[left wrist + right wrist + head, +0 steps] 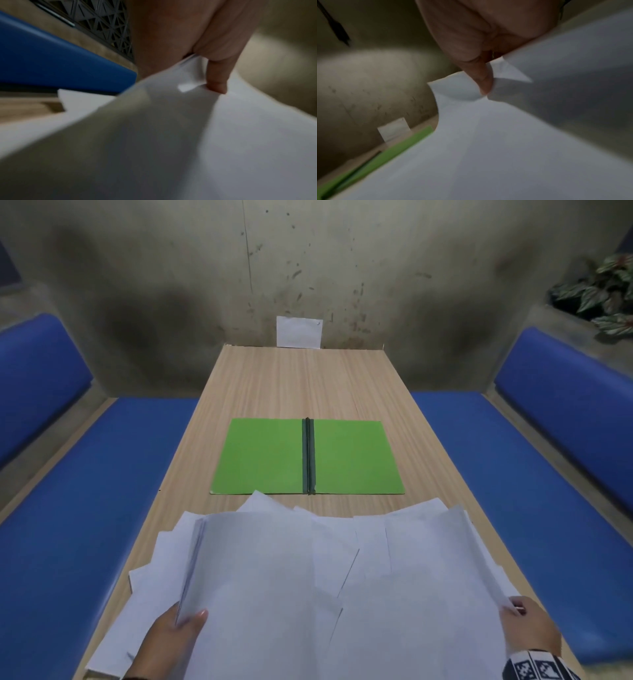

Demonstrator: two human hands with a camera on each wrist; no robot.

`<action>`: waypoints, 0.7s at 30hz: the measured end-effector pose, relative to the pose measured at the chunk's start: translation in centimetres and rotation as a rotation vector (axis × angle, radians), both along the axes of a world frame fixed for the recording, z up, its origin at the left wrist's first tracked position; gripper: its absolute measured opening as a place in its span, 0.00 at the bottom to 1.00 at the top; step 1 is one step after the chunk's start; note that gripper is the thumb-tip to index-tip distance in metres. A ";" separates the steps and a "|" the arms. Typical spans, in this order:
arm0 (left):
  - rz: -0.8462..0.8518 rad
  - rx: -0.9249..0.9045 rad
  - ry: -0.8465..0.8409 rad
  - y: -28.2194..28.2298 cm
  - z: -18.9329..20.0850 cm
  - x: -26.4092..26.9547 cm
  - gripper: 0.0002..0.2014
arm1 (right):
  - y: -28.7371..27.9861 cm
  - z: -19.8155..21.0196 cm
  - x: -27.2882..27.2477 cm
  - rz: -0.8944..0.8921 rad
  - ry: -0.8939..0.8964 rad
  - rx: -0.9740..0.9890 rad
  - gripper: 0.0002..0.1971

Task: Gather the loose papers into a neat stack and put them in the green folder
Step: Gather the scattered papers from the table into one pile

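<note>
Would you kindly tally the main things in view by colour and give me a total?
Green: 1, the open green card folder
Blue: 2, the padded blue benches
White: 2, the loose white paper pile and the white wall sheet
Total: 5

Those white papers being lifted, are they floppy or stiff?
Probably floppy: the papers curve and buckle beside the right hand's thumb. They likely slide apart easily, since their edges are fanned unevenly. The left hand pinches the other side, which should limit sagging.

Folder (pixel 260 457) bright green w/ dark spine; papers (pixel 274 577) white; table (pixel 301 385) light woodgrain; benches (pixel 85 491) blue; cuff (pixel 534 667) black-white patterned.
</note>
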State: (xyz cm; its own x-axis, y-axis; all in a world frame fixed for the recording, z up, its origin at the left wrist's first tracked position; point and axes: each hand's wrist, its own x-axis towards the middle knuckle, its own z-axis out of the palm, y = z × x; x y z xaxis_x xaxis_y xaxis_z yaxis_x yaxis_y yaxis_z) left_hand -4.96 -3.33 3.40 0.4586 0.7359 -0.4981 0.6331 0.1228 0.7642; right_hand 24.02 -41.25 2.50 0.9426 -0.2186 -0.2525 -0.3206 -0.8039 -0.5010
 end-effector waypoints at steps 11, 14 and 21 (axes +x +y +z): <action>-1.113 0.597 0.316 1.6 3.0 7.0 0.10 | 1.4 4.5 1.3 0.023 -0.229 0.171 0.09; -1.254 0.726 0.369 0.7 1.4 9.6 0.17 | 1.7 4.9 0.7 -0.191 -0.464 0.285 0.26; -1.483 0.819 0.549 -0.8 -1.7 12.5 0.21 | 0.4 5.8 1.8 -0.144 -0.565 0.556 0.13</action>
State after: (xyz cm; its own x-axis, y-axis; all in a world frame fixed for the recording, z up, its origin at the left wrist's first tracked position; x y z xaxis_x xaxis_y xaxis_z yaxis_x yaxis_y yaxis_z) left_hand 7.50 -4.12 1.73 0.8275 0.0145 -0.5612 0.0274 -0.9995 0.0145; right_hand 25.81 -40.85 8.29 0.9326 -0.3299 0.1461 0.0192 -0.3590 -0.9331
